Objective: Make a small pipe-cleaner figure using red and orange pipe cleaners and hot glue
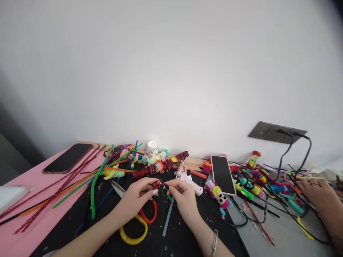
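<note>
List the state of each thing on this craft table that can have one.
Left hand: pinching a small red pipe-cleaner piece.
Right hand: pinching the same piece.
Scissors: lying flat, blades partly open.
Glue gun: lying on its side.
Left phone: screen dark.
Middle phone: screen dark.
Wall socket: two plugs in.

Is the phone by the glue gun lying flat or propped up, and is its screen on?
Lying flat, face up; the phone shows a dark screen, so it looks off, beside the glue gun.
</note>
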### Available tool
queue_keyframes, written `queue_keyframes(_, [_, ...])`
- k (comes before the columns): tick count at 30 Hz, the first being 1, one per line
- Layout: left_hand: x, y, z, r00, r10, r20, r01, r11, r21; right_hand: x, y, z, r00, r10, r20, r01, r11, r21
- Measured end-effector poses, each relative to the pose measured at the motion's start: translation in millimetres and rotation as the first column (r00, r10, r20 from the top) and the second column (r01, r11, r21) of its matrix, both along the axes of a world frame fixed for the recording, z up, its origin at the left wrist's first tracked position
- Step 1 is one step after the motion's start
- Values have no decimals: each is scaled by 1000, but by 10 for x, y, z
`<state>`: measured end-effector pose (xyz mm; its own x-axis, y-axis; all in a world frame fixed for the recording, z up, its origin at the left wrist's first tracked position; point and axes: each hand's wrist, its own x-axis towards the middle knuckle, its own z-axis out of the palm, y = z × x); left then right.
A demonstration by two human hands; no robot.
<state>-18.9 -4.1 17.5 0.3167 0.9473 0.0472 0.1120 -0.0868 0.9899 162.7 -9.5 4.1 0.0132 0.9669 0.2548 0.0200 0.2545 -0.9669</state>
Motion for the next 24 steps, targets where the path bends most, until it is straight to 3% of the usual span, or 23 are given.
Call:
queue_keyframes(8, [-5,14,-72,999,-17,-38,17,1000,10,-32,-2,15,993,36,-111,-46,996,-82])
queue_keyframes(24, [5,11,-70,999,-42,26,42,999,2,-7,26,-4,992,66,-111,-78,991,-106])
